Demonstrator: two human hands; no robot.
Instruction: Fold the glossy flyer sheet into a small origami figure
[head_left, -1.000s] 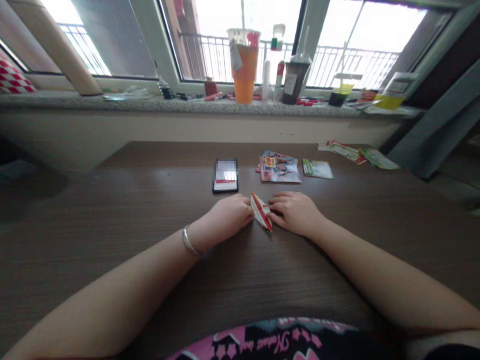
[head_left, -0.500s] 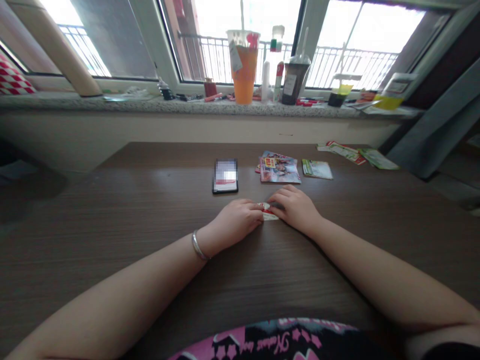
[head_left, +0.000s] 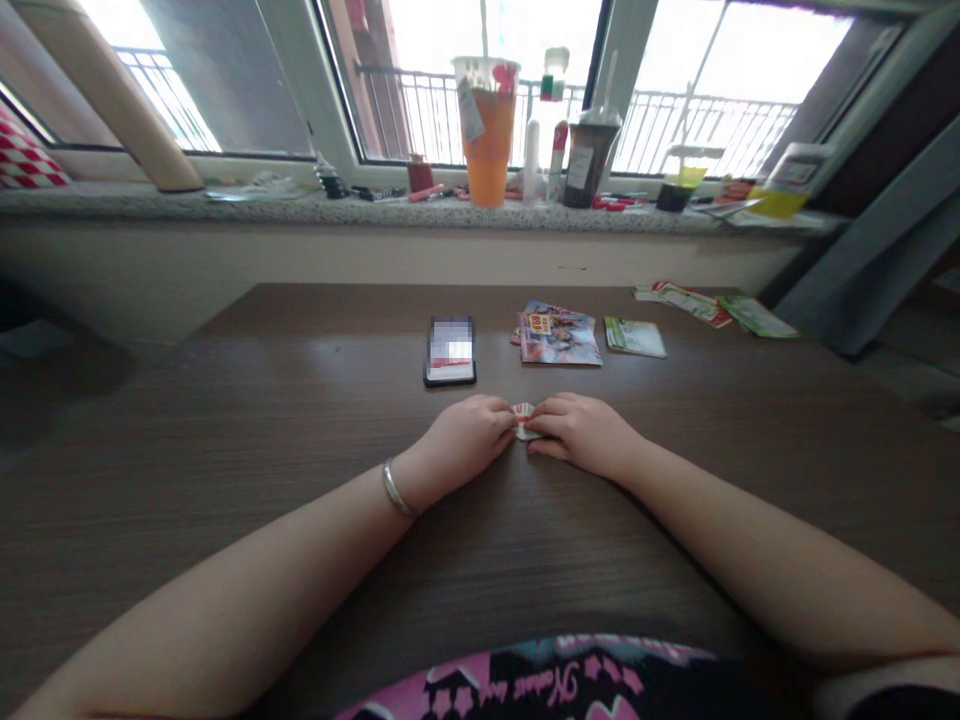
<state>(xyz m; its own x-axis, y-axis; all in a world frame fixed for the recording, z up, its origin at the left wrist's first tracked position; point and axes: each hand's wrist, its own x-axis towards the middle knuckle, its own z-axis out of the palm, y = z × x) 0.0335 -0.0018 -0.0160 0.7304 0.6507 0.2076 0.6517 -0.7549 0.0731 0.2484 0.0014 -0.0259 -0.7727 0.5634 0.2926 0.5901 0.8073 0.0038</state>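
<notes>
A small piece of white and red printed paper [head_left: 523,420] lies on the brown table [head_left: 360,590] between my hands, much of it covered by fingers. My left hand [head_left: 474,435] is closed on its left side, fingers bent together. From the right, my right hand [head_left: 581,432] presses on the paper's other side with its fingers close together and the thumb low near the table. Beyond the hands lie a phone [head_left: 451,352] with a blurred screen and a few colourful printed leaflets [head_left: 560,335].
A small stack of green and white cards [head_left: 634,338] lies right of the leaflets. Further right are more printed strips [head_left: 694,304]. Along the windowsill [head_left: 262,209] stand an orange drink cup [head_left: 489,140], a dark drink cup [head_left: 589,160] and several bottles.
My right hand has lowered and shifted slightly left, its fingers now covering more of the paper. Less of the paper shows between my hands. My left hand has barely moved.
</notes>
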